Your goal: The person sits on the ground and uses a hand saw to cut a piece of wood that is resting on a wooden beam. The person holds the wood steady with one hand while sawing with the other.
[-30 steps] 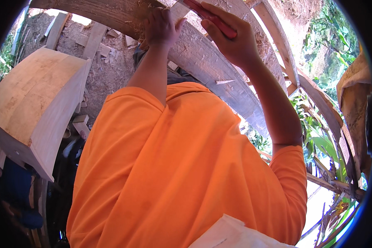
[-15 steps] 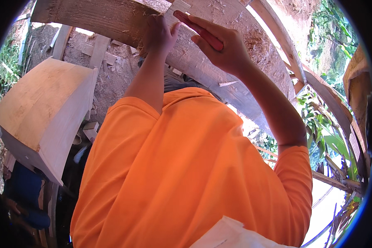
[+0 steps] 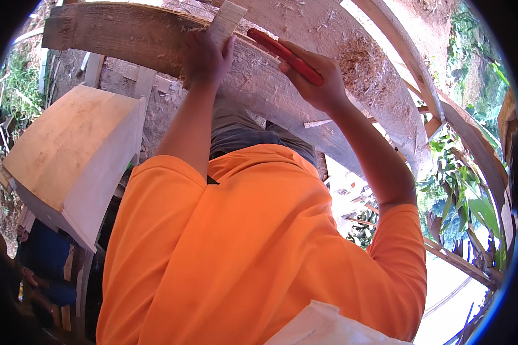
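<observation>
My left hand (image 3: pixel 205 57) is closed round a short flat strip of pale wood (image 3: pixel 228 20), which stands up past its thumb at the workbench's near board. To its right, my right hand (image 3: pixel 319 77) grips a slim red tool (image 3: pixel 285 54) that slants up and left toward the wood strip. The tool's far tip ends just beside the strip, and I cannot make out a blade or what kind of tool it is. Both hands are over the wooden workbench (image 3: pixel 270 86), and the left fingers are partly hidden behind the hand.
Wood shavings (image 3: pixel 365 66) lie heaped on the bench at right. A large pale wooden piece with a curved top (image 3: pixel 69 138) stands at left. Beyond it, at lower left, another person's dark blue clothing (image 3: pixel 43 253) shows. Timber beams (image 3: pixel 403 46) and green plants edge the right side.
Both hands appear lower in the picture, with the whole view shifted too. More of the wood strip shows above my left hand, and the red tool's tip is farther from it.
</observation>
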Demonstrator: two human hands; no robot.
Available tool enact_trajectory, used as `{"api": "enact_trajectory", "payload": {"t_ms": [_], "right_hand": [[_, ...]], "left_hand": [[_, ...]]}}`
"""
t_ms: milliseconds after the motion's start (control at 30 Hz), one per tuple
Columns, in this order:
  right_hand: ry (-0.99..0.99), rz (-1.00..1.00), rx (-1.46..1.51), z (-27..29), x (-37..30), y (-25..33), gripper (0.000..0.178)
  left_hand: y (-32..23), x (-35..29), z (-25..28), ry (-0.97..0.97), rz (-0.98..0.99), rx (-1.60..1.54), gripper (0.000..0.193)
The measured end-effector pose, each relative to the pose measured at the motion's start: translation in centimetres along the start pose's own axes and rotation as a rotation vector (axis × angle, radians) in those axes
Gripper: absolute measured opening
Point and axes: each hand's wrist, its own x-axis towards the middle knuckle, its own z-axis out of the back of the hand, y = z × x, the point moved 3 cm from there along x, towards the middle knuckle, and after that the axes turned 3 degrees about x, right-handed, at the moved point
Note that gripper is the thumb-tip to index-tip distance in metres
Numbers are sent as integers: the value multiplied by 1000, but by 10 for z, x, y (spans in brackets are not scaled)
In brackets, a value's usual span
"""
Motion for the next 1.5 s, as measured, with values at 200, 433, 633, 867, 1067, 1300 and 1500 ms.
{"api": "enact_trajectory", "payload": {"t_ms": [200,433,633,867,1067,1300,1500], "right_hand": [[-37,40,68,-3,-7,-28,47],[-56,87,147,-1,3,-41,46],[-43,157,171,-15,20,-57,45],[-67,194,211,-24,21,-62,44],[12,249,80,-27,16,-73,51],[22,161,186,-27,12,-67,52],[33,152,149,-18,2,-69,49]], "left_hand": [[1,-2,-2,-83,-38,11,66],[3,1,-4,-212,-102,28,67],[4,1,-8,-164,-79,-3,66],[6,-3,-10,-165,-67,-5,66],[4,-2,-3,-156,-59,-14,66],[1,-3,1,-176,-62,21,63],[2,-4,-2,-196,-57,-28,62]]}}
